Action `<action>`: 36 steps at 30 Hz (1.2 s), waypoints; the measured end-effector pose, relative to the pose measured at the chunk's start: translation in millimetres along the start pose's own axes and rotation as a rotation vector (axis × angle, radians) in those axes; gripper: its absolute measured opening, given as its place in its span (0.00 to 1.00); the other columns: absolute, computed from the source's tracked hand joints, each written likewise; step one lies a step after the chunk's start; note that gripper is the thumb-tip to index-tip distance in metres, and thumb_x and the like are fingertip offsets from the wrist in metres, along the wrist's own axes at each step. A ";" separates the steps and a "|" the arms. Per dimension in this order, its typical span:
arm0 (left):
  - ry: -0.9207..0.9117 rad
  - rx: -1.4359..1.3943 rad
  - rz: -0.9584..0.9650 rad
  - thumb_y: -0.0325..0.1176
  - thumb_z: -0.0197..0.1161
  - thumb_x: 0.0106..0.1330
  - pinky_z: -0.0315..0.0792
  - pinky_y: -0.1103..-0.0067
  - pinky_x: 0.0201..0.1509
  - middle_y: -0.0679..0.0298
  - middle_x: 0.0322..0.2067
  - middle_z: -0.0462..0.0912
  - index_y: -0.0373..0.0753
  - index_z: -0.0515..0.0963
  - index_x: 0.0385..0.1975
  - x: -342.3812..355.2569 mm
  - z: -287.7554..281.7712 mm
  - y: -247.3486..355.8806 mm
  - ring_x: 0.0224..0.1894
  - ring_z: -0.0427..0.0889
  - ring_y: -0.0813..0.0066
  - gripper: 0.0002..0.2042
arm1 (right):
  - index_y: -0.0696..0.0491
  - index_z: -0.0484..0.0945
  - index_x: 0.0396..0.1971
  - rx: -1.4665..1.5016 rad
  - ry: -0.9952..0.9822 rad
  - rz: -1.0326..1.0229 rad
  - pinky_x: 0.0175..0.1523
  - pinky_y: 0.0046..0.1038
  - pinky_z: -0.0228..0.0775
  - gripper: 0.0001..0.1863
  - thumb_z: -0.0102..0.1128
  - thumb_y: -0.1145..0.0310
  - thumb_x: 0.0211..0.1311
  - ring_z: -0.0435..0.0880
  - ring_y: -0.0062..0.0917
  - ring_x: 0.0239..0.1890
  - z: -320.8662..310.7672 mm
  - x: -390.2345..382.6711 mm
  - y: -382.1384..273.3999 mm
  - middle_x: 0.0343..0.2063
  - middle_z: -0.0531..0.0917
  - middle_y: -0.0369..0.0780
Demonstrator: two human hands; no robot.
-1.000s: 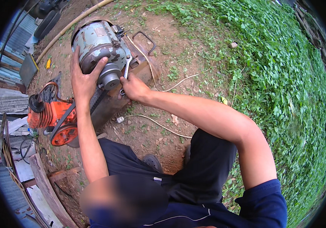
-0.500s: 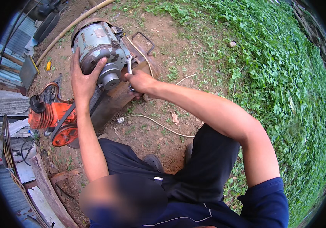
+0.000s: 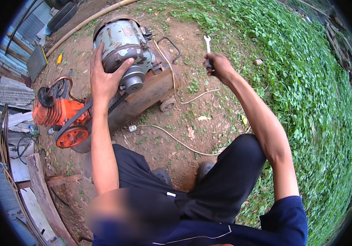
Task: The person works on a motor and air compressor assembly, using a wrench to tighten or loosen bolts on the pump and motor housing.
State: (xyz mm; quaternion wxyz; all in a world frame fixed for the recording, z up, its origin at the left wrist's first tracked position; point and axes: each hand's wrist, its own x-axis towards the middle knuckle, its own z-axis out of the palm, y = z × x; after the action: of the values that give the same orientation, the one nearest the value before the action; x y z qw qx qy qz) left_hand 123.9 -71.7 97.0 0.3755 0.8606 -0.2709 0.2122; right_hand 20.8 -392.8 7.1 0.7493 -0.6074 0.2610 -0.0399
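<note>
A grey-blue electric motor (image 3: pixel 120 40) with peeling paint is mounted on a rusty cylindrical tank (image 3: pixel 153 93). My left hand (image 3: pixel 105 80) grips the motor's near end, thumb across the front and fingers along its left side. The motor's bare metal pulley (image 3: pixel 133 84) sticks out beside my thumb. Off to the right, away from the motor, my right hand (image 3: pixel 220 67) is closed around a silver wrench (image 3: pixel 208 42). The wrench's open-ended jaw points up and away from me; its other end is hidden in my fist.
An orange compressor pump (image 3: pixel 57 111) with a belt-driven wheel (image 3: pixel 72 137) is at the tank's left. A pale cord (image 3: pixel 176 141) with a plug lies on the dirt before my knees. Corrugated sheets (image 3: pixel 10 92) line the left; green plants (image 3: pixel 307 110) cover the right.
My right hand has pulled the wrench away from the motor's right side, out to the right over the ground. My left hand keeps its grip on the motor.
</note>
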 end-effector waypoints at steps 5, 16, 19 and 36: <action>0.013 0.001 -0.002 0.52 0.75 0.47 0.61 0.65 0.67 0.41 0.61 0.65 0.31 0.63 0.63 -1.0 -1.6 -5.7 0.63 0.67 0.50 0.46 | 0.60 0.67 0.50 -0.153 -0.363 0.039 0.18 0.17 0.57 0.15 0.42 0.66 0.74 0.66 0.15 0.16 61.8 -37.0 -3.3 0.32 0.83 0.41; 0.015 0.006 -0.009 0.53 0.75 0.47 0.61 0.65 0.66 0.42 0.61 0.65 0.33 0.63 0.63 -1.8 1.8 -3.0 0.64 0.66 0.49 0.46 | 0.63 0.64 0.48 -0.180 -0.545 0.128 0.19 0.21 0.68 0.15 0.43 0.66 0.74 0.73 0.18 0.16 129.0 -47.1 26.7 0.29 0.85 0.42; 0.013 -0.015 -0.009 0.53 0.75 0.47 0.62 0.65 0.66 0.42 0.61 0.65 0.33 0.63 0.63 -1.5 3.0 -3.0 0.63 0.66 0.50 0.46 | 0.62 0.63 0.49 -0.165 -0.532 0.110 0.19 0.21 0.68 0.15 0.43 0.66 0.74 0.74 0.18 0.16 136.4 -43.9 31.2 0.28 0.85 0.42; 0.039 0.004 -0.006 0.54 0.76 0.45 0.63 0.64 0.66 0.43 0.61 0.65 0.35 0.64 0.63 -1.5 4.3 -4.2 0.63 0.67 0.50 0.47 | 0.57 0.73 0.38 -0.082 0.021 -0.013 0.23 0.20 0.54 0.15 0.46 0.59 0.73 0.62 0.15 0.18 6.2 8.4 -9.4 0.18 0.66 0.29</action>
State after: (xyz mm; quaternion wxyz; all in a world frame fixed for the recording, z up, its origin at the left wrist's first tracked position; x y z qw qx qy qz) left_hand 126.1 -72.0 91.2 0.3798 0.8577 -0.2606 0.2285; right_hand 33.2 -392.9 13.8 0.7208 -0.6387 0.2662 -0.0405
